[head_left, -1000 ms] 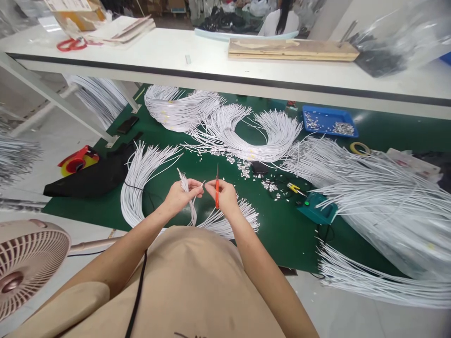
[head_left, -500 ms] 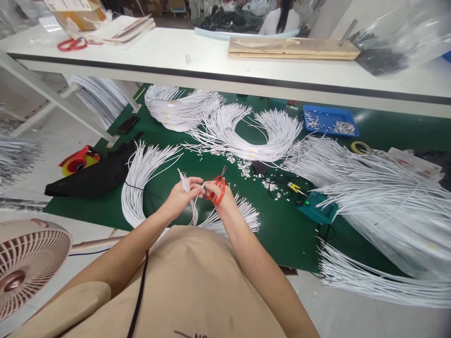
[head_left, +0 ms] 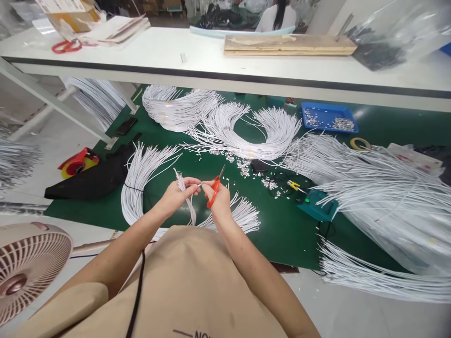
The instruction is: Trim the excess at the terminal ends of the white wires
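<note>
My left hand (head_left: 181, 193) is closed around a small bunch of white wires (head_left: 192, 211), whose ends stick up above the fingers. Its thumb and forefinger pinch one wire's tip, which points toward my other hand. Scissors with red-orange handles (head_left: 213, 193) hang in my right hand (head_left: 219, 199), blades pointing up and away. The right thumb and forefinger meet close to the left fingertips; what lies between them is too small to make out. A curved bundle of white wires (head_left: 132, 197) lies left of my hands, with more wire ends (head_left: 246, 216) at right.
Small silvery pieces (head_left: 243, 166) litter the green table (head_left: 278, 239) beyond my hands. A blue tray (head_left: 329, 117) holds more of them. Large wire bundles (head_left: 243, 136) lie behind. A teal device (head_left: 319, 205) stands right, a tape dispenser (head_left: 78, 162) left, and a white shelf (head_left: 158, 51) crosses above.
The scissors have turned in my right hand, so the blades tip further right and the handles look narrower. Both hands stay close together, fingertips nearly meeting. The view has shifted slightly.
</note>
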Demonstrator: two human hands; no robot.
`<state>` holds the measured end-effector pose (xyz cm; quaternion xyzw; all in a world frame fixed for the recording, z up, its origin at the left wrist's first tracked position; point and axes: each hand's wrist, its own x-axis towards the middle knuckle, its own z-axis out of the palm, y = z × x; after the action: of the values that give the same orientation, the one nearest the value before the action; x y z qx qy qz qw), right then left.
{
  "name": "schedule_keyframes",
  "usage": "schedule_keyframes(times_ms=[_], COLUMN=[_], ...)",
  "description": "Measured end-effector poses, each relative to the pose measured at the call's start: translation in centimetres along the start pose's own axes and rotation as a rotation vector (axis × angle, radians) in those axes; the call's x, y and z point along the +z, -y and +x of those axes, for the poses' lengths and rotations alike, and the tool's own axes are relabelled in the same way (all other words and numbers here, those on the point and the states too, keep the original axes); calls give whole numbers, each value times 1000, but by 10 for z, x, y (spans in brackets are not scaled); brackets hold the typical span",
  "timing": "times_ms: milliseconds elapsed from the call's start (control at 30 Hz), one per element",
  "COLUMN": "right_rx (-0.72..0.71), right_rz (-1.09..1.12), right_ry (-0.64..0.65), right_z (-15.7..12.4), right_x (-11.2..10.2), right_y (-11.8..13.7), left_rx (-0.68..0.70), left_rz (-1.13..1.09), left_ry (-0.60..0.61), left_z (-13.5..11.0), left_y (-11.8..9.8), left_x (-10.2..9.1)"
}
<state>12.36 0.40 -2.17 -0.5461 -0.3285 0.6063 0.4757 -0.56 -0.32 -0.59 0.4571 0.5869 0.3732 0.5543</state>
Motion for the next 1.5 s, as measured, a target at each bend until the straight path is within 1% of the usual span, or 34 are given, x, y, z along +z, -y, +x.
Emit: schedule_keyframes(times_ms=[100, 167, 200, 233, 367, 433, 567, 733, 933, 1100, 1233, 1300, 1333, 1500], right_rx=[-34, -80, -124, -181, -400, -465, -532, -564, -542, -556, -534, -468, -423, -210], right_rz=[-65, -171, -258, -373, -952, -1137, -1302, -1408, -1407, -1359, -1281, -1163, -1068, -405], right_ry=[53, 101, 117, 130, 177, 200, 199, 189, 183, 187, 173, 163, 156, 171], right_z=[2, 4, 5, 6, 6, 6, 6, 8, 7, 6, 7, 8, 9, 12], right_x=[-7, -14, -18, -22, -33, -34, -32, -33, -33, -33, -35, -35, -35, -24], right_y=[2, 0, -2, -4, -14, -17, -16, -9, -11, -14, -14, -12, -11, -2], left_rx=[-20, -32, -38, -44, -43, -41, -43, -42, -54, -10, 7, 2, -3, -4], left_rz=[8, -10, -18, -24, -12, 2, 31, 70, 98, 143, 178, 192, 193, 173], left_ry=[5, -11, -20, -25, -20, -9, 2, -12, -78, -44, -73, -94, -101, -90], left_z=[-1, -1, 0, 0, 2, 2, 3, 3, 3, 3, 3, 4, 4, 3], left_y=[-1, -1, 0, 1, 1, 1, 0, -1, -1, 0, 3, 4, 5, 4], left_x=[0, -1, -2, -3, -5, -4, -1, -1, -2, 1, 2, 2, 1, 3])
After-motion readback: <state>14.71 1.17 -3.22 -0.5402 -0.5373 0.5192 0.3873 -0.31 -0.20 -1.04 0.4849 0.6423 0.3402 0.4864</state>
